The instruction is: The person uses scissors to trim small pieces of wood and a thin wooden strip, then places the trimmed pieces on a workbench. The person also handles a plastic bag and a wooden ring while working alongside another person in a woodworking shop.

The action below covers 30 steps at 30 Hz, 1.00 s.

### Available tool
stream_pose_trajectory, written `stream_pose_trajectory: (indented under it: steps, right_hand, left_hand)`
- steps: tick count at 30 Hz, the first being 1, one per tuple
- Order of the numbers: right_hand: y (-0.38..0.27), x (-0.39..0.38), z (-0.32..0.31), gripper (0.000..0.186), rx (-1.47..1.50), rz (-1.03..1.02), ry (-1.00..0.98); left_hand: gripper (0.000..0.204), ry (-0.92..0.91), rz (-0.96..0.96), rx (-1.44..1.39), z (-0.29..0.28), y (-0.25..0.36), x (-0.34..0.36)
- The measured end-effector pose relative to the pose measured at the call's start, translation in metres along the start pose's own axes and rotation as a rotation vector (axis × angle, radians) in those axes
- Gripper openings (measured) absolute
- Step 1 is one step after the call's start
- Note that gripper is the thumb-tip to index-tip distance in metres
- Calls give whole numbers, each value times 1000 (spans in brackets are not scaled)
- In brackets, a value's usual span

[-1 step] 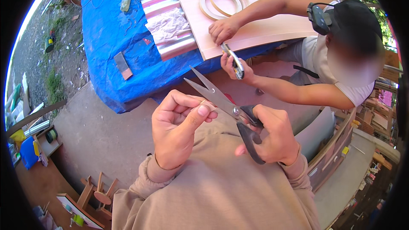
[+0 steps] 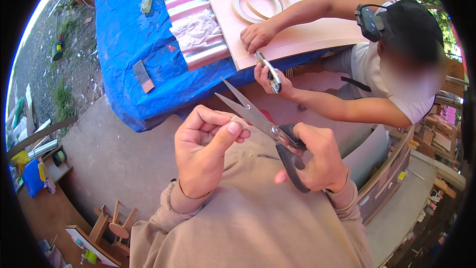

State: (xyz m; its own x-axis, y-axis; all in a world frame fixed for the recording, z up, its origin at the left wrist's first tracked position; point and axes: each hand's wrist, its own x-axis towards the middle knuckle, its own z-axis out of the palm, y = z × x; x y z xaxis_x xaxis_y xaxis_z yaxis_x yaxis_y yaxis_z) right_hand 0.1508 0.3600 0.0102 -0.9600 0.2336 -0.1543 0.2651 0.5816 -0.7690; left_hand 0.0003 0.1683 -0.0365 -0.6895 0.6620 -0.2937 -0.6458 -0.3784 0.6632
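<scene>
Finger and thumb of my left hand [image 2: 201, 151] pinch a small, thin, pale piece [image 2: 238, 119] that I cannot make out well; the fingers cover most of it. My right hand [image 2: 321, 161] grips a pair of scissors [image 2: 257, 116] by the black handles. The blades stand apart, pointing up and left, just beyond the left fingertips. Across from me, a person's hand [image 2: 273, 80] holds what looks like a utility knife [image 2: 270, 74] at the edge of a pale board [image 2: 307, 34]. That person's other hand [image 2: 258, 37] rests at the board's edge.
Coiled edging strips [image 2: 248, 7] lie on the board. Left of it are corrugated metal sheeting [image 2: 198, 54], a crumpled white cloth [image 2: 196, 30], a blue tarp [image 2: 124, 79], a bottle [image 2: 147, 0] and a small flat block [image 2: 143, 76]. A wooden stool [image 2: 119, 229] stands lower left.
My left hand has shifted very slightly left, away from the scissors. The other person's hands and the knife have moved slightly left. The scissors have hardly moved.
</scene>
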Motion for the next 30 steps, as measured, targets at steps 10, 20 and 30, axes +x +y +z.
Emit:
stream_pose_trajectory:
  steps: [10, 20, 30]
  right_hand:
    - [9, -1, 38, 95, 603, 126, -314]
    - [-9, 1, 48, 101, 570, 163, -349]
    - [-15, 5, 52, 99, 476, 135, -335]
  left_hand:
    - [11, 90, -85, 112, -4, 25, -11]
    - [11, 138, -19, 205, -9, 37, -21]
    - [11, 143, -14, 152, -15, 40, -24]
